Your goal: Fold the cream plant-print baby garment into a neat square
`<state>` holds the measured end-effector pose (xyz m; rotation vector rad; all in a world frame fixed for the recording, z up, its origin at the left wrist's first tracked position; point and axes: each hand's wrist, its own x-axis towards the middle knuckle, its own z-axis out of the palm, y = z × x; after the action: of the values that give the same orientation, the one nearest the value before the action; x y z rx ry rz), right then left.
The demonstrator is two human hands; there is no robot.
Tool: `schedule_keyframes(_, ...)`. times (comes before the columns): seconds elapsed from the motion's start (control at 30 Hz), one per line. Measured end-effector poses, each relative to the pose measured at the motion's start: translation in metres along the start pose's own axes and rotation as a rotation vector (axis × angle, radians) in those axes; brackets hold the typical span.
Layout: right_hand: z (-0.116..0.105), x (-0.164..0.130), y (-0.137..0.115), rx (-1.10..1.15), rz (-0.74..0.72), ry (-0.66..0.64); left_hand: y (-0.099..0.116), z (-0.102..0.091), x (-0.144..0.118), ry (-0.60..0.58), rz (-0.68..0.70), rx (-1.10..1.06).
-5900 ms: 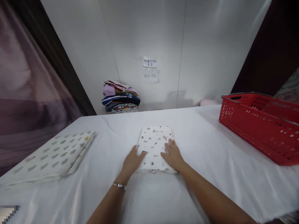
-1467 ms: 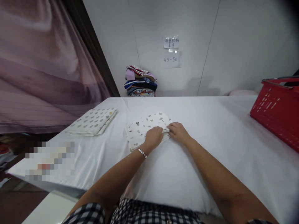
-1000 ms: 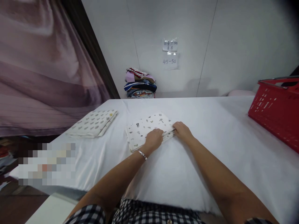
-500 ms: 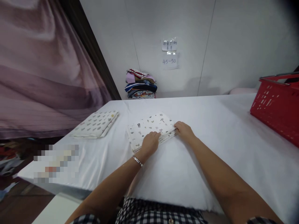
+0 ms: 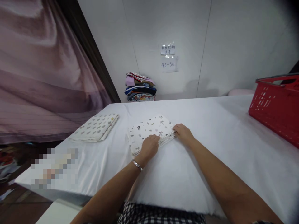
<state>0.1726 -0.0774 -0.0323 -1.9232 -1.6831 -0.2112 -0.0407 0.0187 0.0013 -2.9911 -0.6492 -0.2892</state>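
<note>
**A:** What lies farthest to your left?

**B:** At your ten o'clock a folded white cloth printed with grey-green leaf shapes (image 5: pixel 95 127) lies flat on the white-covered table (image 5: pixel 210 130), near its left edge and well apart from your hands.

**A:** And in front of you?

**B:** A folded white cloth with small dark scattered prints (image 5: pixel 149 132) sits just left of twelve o'clock, turned a little askew on the table. Your left hand (image 5: pixel 149 146), with a silver bracelet (image 5: pixel 136 165) on its wrist, rests palm down on the cloth's near edge, fingers curled loosely over the layers. I cannot tell whether they pinch anything.

**A:** My right hand?

**B:** Your right hand (image 5: pixel 184 133) touches the cloth's right near corner, its fingertips pressed against the stacked edges there. It looks lightly closed at the corner, but whether it truly grips the layers I cannot tell.

**A:** Anything beyond?

**B:** At twelve o'clock, against the pale wall, stands a stack of folded multicoloured garments (image 5: pixel 140 88), with two handwritten paper notes (image 5: pixel 168 57) taped above and to its right. At two o'clock a red perforated plastic basket (image 5: pixel 275 105) rests on the table, well apart from both hands.
</note>
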Motion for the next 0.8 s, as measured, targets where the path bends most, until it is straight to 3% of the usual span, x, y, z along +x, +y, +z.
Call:
schedule_keyframes(0.37, -0.006, -0.001, -0.009, -0.076, 0.136, -0.104, 0.001, 0.003, -0.002, -0.021, 0.046, 0.06)
schedule_keyframes(0.8, -0.006, -0.003, -0.01, -0.074, 0.148, -0.118, -0.013, -0.004, -0.028, -0.008, -0.075, 0.03)
